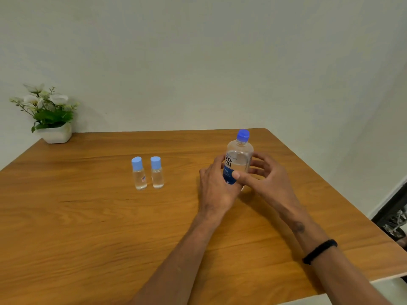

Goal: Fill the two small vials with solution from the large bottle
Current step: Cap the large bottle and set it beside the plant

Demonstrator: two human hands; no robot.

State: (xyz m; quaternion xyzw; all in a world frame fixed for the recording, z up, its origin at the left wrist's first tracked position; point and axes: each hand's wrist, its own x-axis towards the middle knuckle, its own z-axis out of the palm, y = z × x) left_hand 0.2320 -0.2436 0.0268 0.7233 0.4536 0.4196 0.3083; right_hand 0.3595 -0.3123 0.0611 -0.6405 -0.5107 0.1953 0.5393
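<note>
While both hands close in on the big bottle, nothing has been opened yet.

Left fingers: the left hand (217, 190) is wrapped round the lower body of the large bottle (239, 159), fingers curled behind it out of view, so a firm hold as far as can be told.
Right fingers: the right hand (267, 180) has its thumb laid across the blue label and its fingers loosely curved at the bottle's far side; whether they press the bottle or only hover by it cannot be told.
Bottle: upright near the right rear of the table (88, 216), blue cap (243, 135) on, partly full of clear liquid; whether its base rests on the wood is hidden by the hands.
Vials: two small vials (148, 173) stand side by side, well left of the bottle, both capped in pale blue, untouched, some clear liquid already showing in them.
Step in hand: taking up the bottle, judged the opening of the task.
Next move: likely one hand steadying the body while the other goes up to twist off the cap; the vial caps must come off too before pouring.
Further out: a black band (319, 251) on the right wrist; a potted plant (47, 113) at the far left corner.
</note>
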